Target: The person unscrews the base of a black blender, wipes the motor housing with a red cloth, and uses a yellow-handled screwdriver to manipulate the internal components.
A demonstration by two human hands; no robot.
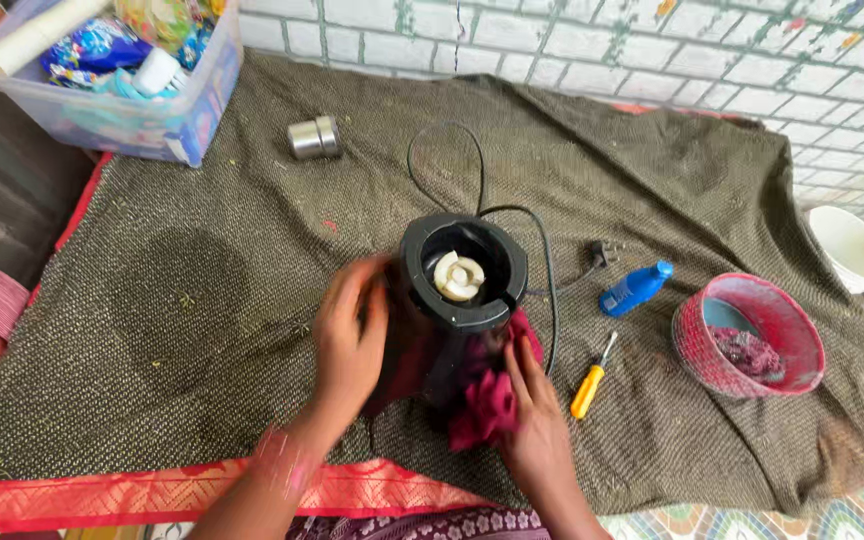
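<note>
A black mixer-grinder base [463, 275] stands upright on a dark woven cloth [182, 300], its white coupler [459, 276] showing in the top well. My left hand [350, 340] presses flat against its left side, fingers spread. My right hand [532, 415] holds a maroon rag [489, 400] against the lower right side of the base. A black power cord [542, 250] loops behind the base and ends in a plug [602, 254].
A yellow-handled screwdriver [590, 383] and a blue bottle [635, 289] lie to the right. A red bowl [747, 335] holds a dark scrubber. A white bucket [850, 247] stands at the far right, a steel tin [313, 138] behind, a plastic tub [117, 75] of packets at the top left.
</note>
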